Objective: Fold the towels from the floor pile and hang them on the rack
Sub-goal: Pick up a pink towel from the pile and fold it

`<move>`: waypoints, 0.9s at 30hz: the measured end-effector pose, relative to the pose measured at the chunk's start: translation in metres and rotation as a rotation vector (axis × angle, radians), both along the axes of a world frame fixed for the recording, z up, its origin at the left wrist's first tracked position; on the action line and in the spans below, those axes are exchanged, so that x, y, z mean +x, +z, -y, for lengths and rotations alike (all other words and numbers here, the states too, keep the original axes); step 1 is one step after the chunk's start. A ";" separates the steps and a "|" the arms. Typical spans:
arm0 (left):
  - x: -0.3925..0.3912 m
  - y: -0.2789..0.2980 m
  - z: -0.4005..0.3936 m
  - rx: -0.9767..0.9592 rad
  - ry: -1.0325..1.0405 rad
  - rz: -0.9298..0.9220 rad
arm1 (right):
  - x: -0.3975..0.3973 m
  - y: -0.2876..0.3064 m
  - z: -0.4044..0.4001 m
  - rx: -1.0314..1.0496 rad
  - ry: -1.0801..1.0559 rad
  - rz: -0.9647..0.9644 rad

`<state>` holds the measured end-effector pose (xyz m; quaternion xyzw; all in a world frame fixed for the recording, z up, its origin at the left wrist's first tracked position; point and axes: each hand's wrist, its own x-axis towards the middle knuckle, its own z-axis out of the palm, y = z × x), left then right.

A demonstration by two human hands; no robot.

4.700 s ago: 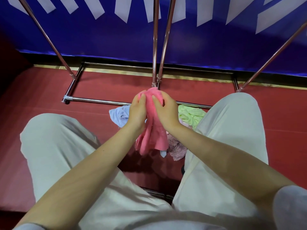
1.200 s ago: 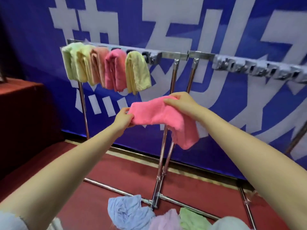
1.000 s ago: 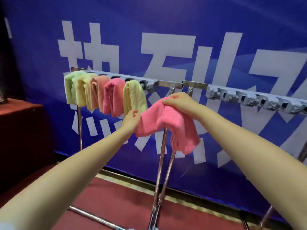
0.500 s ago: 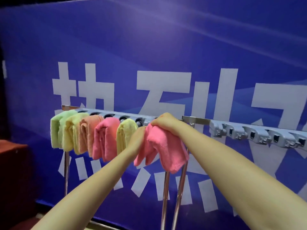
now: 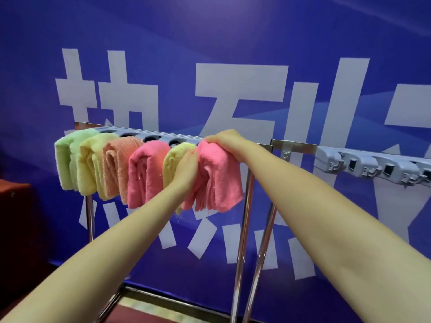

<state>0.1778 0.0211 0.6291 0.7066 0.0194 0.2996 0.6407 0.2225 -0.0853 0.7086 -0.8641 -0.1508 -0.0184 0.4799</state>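
Head view: a folded pink towel (image 5: 215, 176) is draped over the rail of the rack (image 5: 300, 145), at the right end of a row of five towels already hung: green (image 5: 64, 159), yellow (image 5: 89, 164), orange (image 5: 116, 166), a second pink one (image 5: 144, 173) and a pale yellow one (image 5: 173, 159), each touching its neighbour. The right hand (image 5: 225, 139) sits on top of the fold, fingers curled over the cloth at the rail. The left hand (image 5: 186, 170) is at the towel's left side, between it and the pale yellow one; its fingers are hidden in the cloth, so I cannot tell whether they pinch or only press.

Assessment: the towel is light, soft and limp, and the layers will likely slide apart if taken by one corner. Best held across the fold at the top, all layers together. Its terry nap should keep it on the smooth metal rail
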 end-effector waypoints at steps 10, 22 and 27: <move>-0.002 -0.004 0.019 0.077 -0.161 0.083 | 0.017 -0.051 0.012 0.065 -0.099 0.452; -0.034 -0.014 0.024 -0.214 -0.176 -0.110 | -0.010 -0.066 0.004 0.103 0.037 0.382; -0.060 -0.002 0.038 -0.037 -0.098 -0.034 | -0.026 -0.062 0.006 -0.154 -0.032 0.335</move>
